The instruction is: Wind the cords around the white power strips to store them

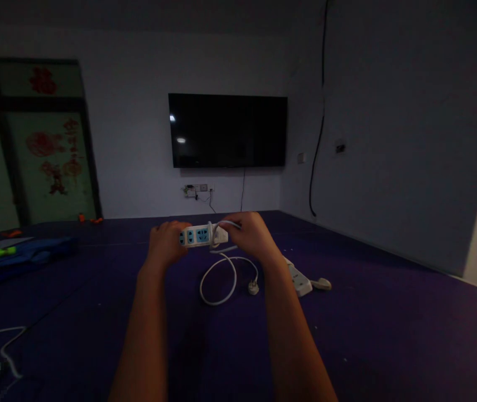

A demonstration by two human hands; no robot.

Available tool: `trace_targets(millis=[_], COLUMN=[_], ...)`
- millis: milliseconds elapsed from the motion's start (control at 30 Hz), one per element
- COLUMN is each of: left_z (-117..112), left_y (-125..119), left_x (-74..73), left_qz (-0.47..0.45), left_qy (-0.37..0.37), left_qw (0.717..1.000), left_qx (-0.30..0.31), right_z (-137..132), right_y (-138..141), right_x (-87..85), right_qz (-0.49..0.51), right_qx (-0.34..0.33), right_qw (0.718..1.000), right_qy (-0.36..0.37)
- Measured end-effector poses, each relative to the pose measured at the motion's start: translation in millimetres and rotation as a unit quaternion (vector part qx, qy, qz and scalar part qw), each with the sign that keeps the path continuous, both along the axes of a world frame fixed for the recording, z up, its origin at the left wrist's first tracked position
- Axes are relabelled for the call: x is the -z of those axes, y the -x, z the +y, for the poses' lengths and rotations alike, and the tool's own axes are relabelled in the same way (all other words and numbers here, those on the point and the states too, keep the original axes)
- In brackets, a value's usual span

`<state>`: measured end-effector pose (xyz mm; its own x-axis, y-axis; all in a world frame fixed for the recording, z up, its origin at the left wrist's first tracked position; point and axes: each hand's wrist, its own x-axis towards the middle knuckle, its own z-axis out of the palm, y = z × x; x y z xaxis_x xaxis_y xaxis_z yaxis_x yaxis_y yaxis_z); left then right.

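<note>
The power strip is held up between the person's two hands, over the purple floor. At far left, a white cable bends across the floor, and beyond it lies a blue cloth with a yellow-green item on it. The left hand has its grip closed round the strip's left end, and the blue sockets show just beside its fingers. A white cord is wrapped about the strip near its right end; below, it loops on the floor and ends in a plug. The right hand has its grip closed on the cord beside that end. Farther right, partly hidden by the right forearm, lies a second power strip, with another plug just beside it.
</note>
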<state>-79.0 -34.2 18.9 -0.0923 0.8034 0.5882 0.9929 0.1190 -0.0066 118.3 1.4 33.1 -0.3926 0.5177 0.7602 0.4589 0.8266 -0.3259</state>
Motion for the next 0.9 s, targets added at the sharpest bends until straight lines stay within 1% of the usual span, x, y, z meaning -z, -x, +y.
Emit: trace_targets(millis=[67, 167, 300, 433, 533, 600, 733, 800, 900], left_z=[-0.3, -3.4, -14.8, -29.4, -42.0, -52.4, -72.4, -77.3, -76.4], left_y=[-4.6, -9.9, -10.8, -7.1, -6.7, -9.0, -14.8, -15.5, -12.1], left_x=[-2.1, -4.8, -8.6, -15.4, -21.4, -25.2, -31.0, -32.2, -31.1], left_qz=[0.011, 0.007, 0.009, 0.014, 0.009, -0.003, -0.069, -0.096, -0.115], left_qy=[0.018, 0.045, 0.046, 0.033, 0.033, 0.044, 0.094, 0.115, 0.137], left_qw=[1.0, 0.999, 0.997, 0.999, 0.999, 0.999, 0.993, 0.988, 0.983], left_qx=[0.008, 0.026, 0.056, 0.034, 0.021, 0.01, -0.029, -0.038, -0.034], right_z=[4.5, 9.5, 13.2, 14.3, 15.5, 17.6, 22.7, 23.8, 24.6], right_y=[-0.8, -3.7, -11.4, -19.3, -20.0, -17.0, -5.6, 0.6, 7.5], right_x=[1.8, 3.9, 5.4, 6.3, 6.9, 7.5, 8.1, 7.6, 7.5], right_qz=[0.025, 0.054, 0.06, 0.053, 0.047, 0.037, 0.04, 0.045, 0.049], right_qx=[0.018, 0.07, 0.109, 0.122, 0.134, 0.118, 0.043, 0.018, 0.007], right_qw=[0.999, 0.996, 0.992, 0.991, 0.99, 0.992, 0.998, 0.998, 0.997], right_qy=[-0.008, -0.025, -0.017, -0.009, -0.014, -0.017, -0.034, -0.048, -0.063])
